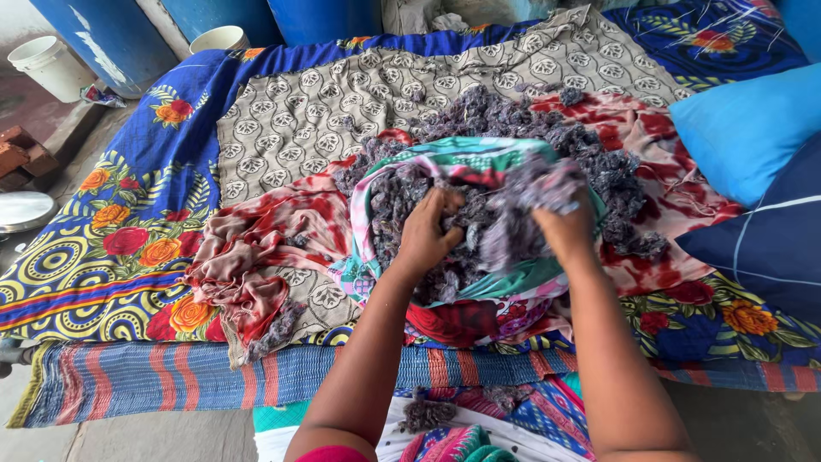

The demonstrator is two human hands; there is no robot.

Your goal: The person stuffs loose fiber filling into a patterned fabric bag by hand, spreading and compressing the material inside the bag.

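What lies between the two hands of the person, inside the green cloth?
In the head view, grey-purple fluffy fibre fills the stretch between the left hand and the right hand. Both hands grip clumps of it inside the green patterned cloth.

Two hands, left hand [428, 233] and right hand [566, 229], both sunk in one heap of grey-purple fibre stuffing [513, 162]. One green-edged cloth cover [479, 154] around the heap. Two white buckets: bucket at far left [50, 65], bucket by the barrels [219, 38]. Three blue barrels along the top edge, the left one [103, 34] most fully seen. Two cushions at right: light blue cushion [753, 128], dark blue cushion [761, 244]. One red-and-white tie-dyed cloth [274, 248].
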